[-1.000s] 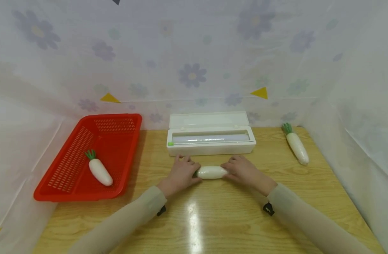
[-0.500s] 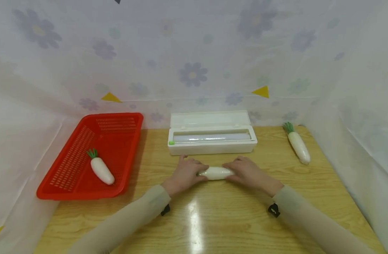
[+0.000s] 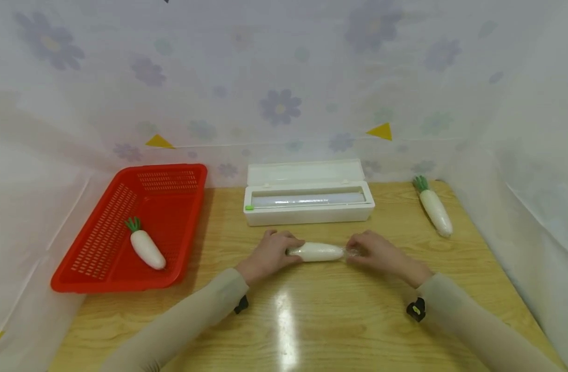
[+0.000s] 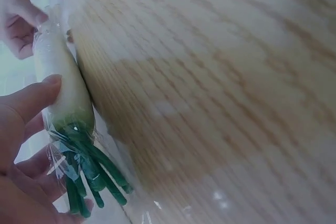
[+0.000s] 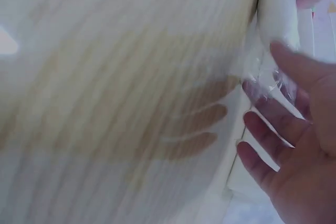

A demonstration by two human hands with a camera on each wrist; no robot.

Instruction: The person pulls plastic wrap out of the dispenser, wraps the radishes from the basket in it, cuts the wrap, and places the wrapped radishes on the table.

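Yeah, can't read any text here tbh. No label, brand, number or sign I can make out, whether in the head view or either of the wrist ones.

Soft, even light; glare streaks the worktop (image 3: 349, 320) at the head view's six o'clock; wrist views look hazy

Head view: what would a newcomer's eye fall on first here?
Most likely the bright red basket on the left, with one green-topped radish lying in it. Next, the film-wrapped radish near the middle, held near its leafy end by the left hand, with the right hand at the clear film past its tip. Behind it sits the open white box.
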